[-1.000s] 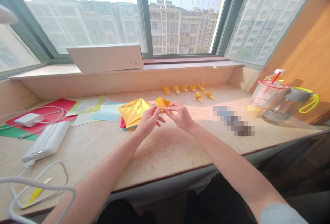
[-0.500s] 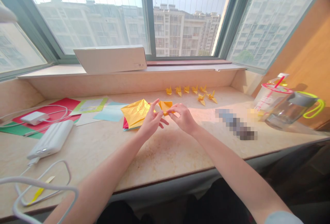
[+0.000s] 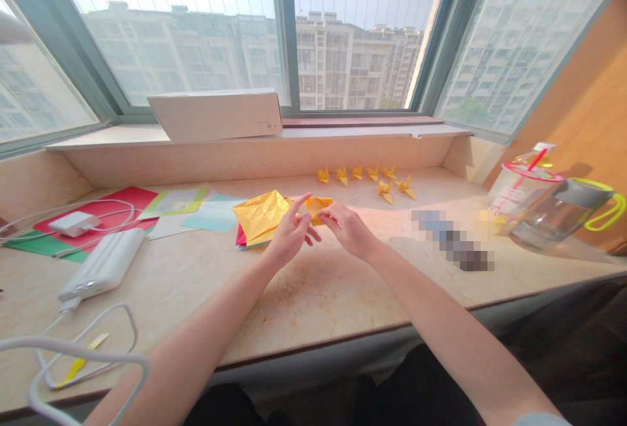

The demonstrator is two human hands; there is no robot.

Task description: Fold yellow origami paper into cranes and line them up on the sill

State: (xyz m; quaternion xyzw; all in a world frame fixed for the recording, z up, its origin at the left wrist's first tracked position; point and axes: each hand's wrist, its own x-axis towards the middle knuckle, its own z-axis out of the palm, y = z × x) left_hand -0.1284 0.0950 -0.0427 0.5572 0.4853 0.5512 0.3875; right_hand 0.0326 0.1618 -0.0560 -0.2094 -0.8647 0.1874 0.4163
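A small folded piece of yellow origami paper (image 3: 319,204) is held between my two hands above the counter. My left hand (image 3: 292,230) pinches its left side, with the index finger raised and the other fingers loosely curled. On the right edge, the fingertips of my right hand (image 3: 347,227) are pressed together. Just left of my left hand lies a stack of paper topped by a creased golden-yellow sheet (image 3: 262,213), with red and blue edges below. Several folded yellow paper cranes (image 3: 373,171) stand beyond my hands near the back wall.
To the left lie coloured sheets (image 3: 142,194), a white charger (image 3: 73,223), a white power bank (image 3: 102,264) and looping cable. A lidded cup with straw (image 3: 522,187) and a jug with a lime handle (image 3: 553,213) stand right. A white box (image 3: 215,115) rests on the sill.
The folded yellow paper has turned slightly and shows a flatter, wider face between my fingers. My right fingertips have shifted a little along its edge. The whole view has moved slightly.
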